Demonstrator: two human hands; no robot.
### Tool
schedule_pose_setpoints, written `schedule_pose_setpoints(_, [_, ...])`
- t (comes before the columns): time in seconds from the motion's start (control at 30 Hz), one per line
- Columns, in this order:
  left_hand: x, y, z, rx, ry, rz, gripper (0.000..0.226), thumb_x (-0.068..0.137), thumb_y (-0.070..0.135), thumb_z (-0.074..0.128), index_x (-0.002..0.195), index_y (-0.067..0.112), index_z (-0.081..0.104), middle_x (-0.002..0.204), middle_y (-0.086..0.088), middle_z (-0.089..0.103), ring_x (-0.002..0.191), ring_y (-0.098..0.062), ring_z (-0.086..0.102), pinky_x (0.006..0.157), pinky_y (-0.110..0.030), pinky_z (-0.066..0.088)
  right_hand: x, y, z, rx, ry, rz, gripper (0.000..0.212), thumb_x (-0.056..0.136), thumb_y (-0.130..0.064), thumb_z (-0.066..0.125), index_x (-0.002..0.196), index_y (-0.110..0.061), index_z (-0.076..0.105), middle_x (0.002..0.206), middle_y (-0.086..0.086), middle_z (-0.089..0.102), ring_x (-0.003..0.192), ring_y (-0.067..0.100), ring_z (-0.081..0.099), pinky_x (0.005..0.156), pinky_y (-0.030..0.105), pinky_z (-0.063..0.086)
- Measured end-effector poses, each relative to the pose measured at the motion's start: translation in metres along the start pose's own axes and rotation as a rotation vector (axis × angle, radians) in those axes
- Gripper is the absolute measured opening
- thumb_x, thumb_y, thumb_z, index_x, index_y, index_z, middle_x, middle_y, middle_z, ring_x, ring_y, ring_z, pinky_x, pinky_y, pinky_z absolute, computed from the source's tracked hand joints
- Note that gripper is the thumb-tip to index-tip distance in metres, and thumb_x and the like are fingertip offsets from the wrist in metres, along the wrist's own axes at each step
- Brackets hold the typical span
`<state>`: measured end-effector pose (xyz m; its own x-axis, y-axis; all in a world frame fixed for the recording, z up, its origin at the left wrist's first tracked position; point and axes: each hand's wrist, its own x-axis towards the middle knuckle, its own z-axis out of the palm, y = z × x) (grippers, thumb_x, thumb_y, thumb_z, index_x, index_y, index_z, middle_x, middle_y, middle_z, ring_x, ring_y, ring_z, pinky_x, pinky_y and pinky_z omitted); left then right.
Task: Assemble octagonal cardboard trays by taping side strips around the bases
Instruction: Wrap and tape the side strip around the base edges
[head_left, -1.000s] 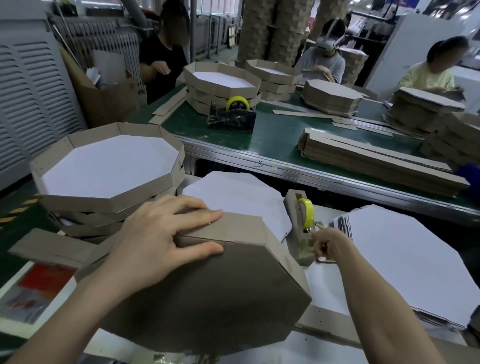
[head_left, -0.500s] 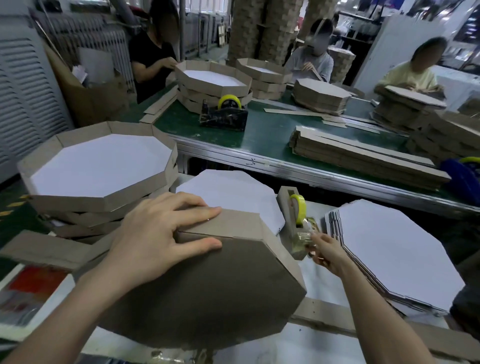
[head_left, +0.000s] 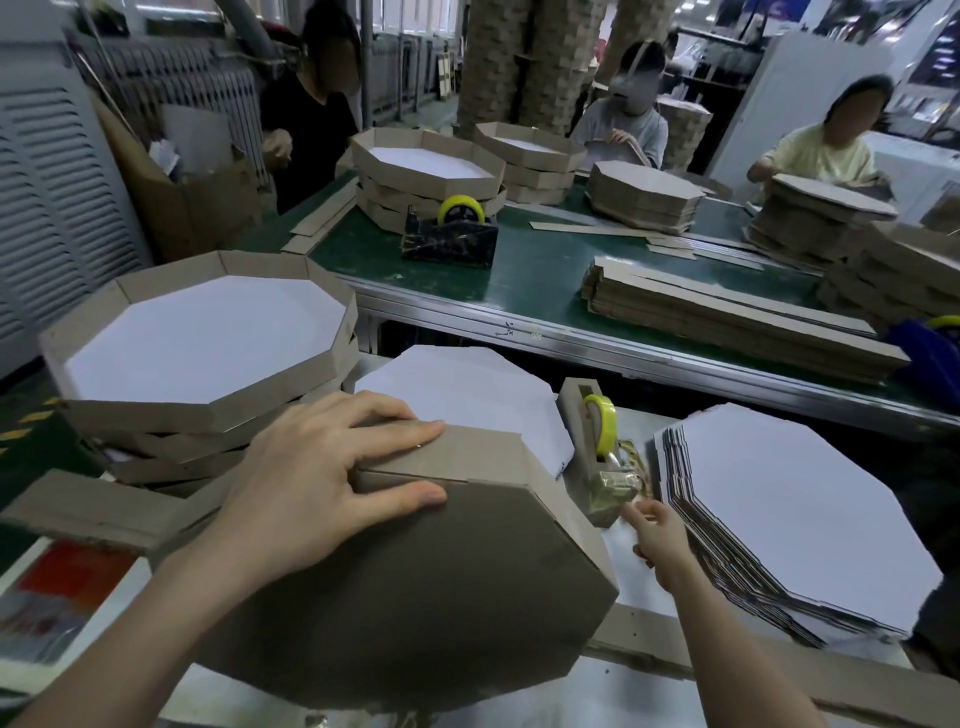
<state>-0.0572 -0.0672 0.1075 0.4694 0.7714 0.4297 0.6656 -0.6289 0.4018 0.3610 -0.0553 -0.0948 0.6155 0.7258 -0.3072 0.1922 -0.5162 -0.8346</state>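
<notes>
Left hand (head_left: 311, 488) presses spread fingers on the upturned tray (head_left: 415, 597) at frame centre; the tape dispenser (head_left: 582, 452) lies just above the right hand (head_left: 657, 543), whose fingers' hold cannot be told

You're in a cardboard-packaging workshop: beyond your left hand (head_left: 311, 483), a green conveyor table (head_left: 545, 280) carries stacked trays (head_left: 431, 183), strip bundles (head_left: 727, 317) and a tape dispenser (head_left: 449, 241), with three workers (head_left: 628, 124) handling cardboard across it.

Both the left hand (head_left: 311, 483) and the right hand (head_left: 657, 540) are bare, as are the forearms (head_left: 130, 623).
</notes>
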Motion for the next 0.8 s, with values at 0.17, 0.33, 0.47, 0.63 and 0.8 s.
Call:
schedule_pose_setpoints(0.17, [0.001, -0.002, 0.000, -0.015, 0.000, -0.006, 0.053, 0.078, 0.077, 0.044, 0.120, 0.050, 0.062, 0.113, 0.029, 0.058, 0.099, 0.005, 0.048, 0.074, -0.031, 0.045, -0.003, 0.017, -0.006, -0.084, 0.025, 0.010, 0.014, 0.097, -0.014, 0.061, 0.087, -0.005, 0.058, 0.067, 0.009, 0.054, 0.051, 0.018, 0.042, 0.044, 0.026, 0.033])
schedule_pose_setpoints(0.33, [0.006, 0.001, 0.001, -0.003, -0.021, 0.004, 0.053, 0.077, 0.078, 0.043, 0.119, 0.051, 0.062, 0.113, 0.030, 0.057, 0.099, 0.003, 0.049, 0.073, -0.029, 0.044, -0.025, 0.010, -0.001, -0.131, -0.104, 0.019, 0.010, 0.098, -0.024, 0.060, 0.096, -0.014, 0.063, 0.074, 0.006, 0.071, 0.051, 0.015, 0.042, 0.041, 0.023, 0.033])
schedule_pose_setpoints(0.47, [0.007, 0.000, -0.005, -0.033, -0.058, 0.003, 0.053, 0.073, 0.082, 0.038, 0.118, 0.058, 0.056, 0.109, 0.038, 0.050, 0.099, 0.009, 0.043, 0.072, -0.027, 0.039, -0.044, -0.042, 0.002, -0.111, -0.164, -0.134, 0.010, 0.098, -0.022, 0.059, 0.093, -0.016, 0.065, 0.067, 0.004, 0.057, 0.045, 0.006, 0.042, 0.041, 0.022, 0.031])
schedule_pose_setpoints(0.63, [0.007, 0.001, -0.015, 0.009, -0.118, 0.010, 0.061, 0.069, 0.085, 0.034, 0.122, 0.059, 0.050, 0.110, 0.034, 0.049, 0.093, 0.004, 0.042, 0.069, -0.022, 0.036, -0.083, -0.105, 0.001, -0.222, -0.184, -0.389, 0.006, 0.096, -0.021, 0.062, 0.098, -0.020, 0.068, 0.074, -0.002, 0.059, 0.064, 0.013, 0.053, 0.050, 0.012, 0.040])
schedule_pose_setpoints(0.8, [0.005, 0.011, -0.021, 0.080, -0.260, 0.036, 0.069, 0.069, 0.089, 0.020, 0.132, 0.064, 0.031, 0.114, 0.036, 0.039, 0.097, 0.000, 0.041, 0.071, -0.019, 0.033, -0.130, -0.150, -0.001, -0.445, -0.286, -0.491, 0.055, 0.098, -0.027, 0.061, 0.146, -0.028, 0.034, 0.059, -0.013, 0.056, 0.054, -0.001, 0.054, 0.053, 0.010, 0.039])
